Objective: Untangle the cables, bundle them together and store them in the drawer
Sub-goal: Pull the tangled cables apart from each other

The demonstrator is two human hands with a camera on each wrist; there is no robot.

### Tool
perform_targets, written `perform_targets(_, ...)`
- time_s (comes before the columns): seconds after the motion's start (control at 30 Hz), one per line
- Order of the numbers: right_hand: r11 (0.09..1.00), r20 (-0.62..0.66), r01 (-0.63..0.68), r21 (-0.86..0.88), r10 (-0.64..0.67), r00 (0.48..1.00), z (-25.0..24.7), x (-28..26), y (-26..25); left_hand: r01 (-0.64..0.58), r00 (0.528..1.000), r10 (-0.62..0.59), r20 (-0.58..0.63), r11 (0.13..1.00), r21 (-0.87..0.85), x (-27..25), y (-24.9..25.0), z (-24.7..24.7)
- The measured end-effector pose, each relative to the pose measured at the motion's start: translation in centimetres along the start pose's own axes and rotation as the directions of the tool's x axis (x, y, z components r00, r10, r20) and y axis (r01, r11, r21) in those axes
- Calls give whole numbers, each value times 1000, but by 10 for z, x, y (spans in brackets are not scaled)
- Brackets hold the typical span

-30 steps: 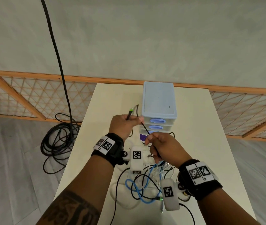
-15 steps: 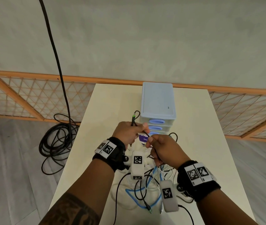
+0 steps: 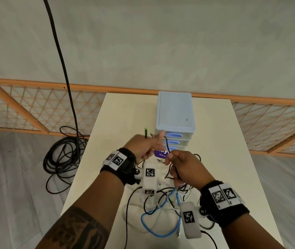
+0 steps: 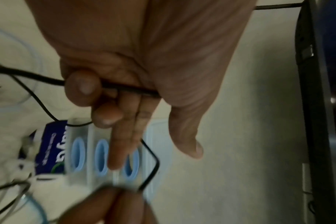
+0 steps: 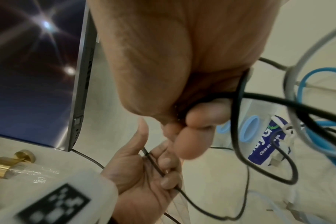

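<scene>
My left hand (image 3: 152,142) is raised in front of the light blue drawer unit (image 3: 174,112). In the left wrist view its ring and little fingers (image 4: 82,87) curl round a thin black cable (image 4: 128,89) while the index, middle finger and thumb are straight. The cable's green-tipped plug (image 3: 145,131) sticks up past the knuckles. My right hand (image 3: 170,159) pinches the same black cable (image 3: 166,146) a short way along, its fingers (image 5: 207,112) curled round a loop. A tangle (image 3: 161,209) of blue, white and black cables lies under my wrists.
The three drawers (image 4: 102,156) are closed. A purple packet (image 3: 160,152) lies before the unit on the cream table (image 3: 125,114). A laptop edge (image 5: 81,91) and a gold object (image 5: 10,163) show in the right wrist view. Thick black cable coils (image 3: 62,159) on the floor at left.
My left hand has dropped slightly and come nearer the right, then straightened its index and middle fingers toward the drawers. The cable between my hands now bows into a short loop.
</scene>
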State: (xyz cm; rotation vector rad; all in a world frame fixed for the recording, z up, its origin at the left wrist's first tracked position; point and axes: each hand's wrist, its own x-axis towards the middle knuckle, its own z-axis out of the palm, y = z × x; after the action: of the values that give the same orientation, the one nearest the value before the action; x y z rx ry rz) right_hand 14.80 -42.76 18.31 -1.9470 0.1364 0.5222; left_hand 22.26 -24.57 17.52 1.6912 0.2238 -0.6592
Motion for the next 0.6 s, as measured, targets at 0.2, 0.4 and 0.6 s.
perform_targets(0.2,1000,19,2,5,-2,1000,7,3,-3,-155,987,155,-43,988,14,-6,-1,11)
perform_targets(0.4,1000,79,-28,-10,28,996,4,-10,5,-229,907,153,-392,961,-156,12,12,-24)
perform_targets(0.6,1000,20,-2,-5,2,1000,4,-4,5,-64,998,64,0,998,17,-4,4,-7)
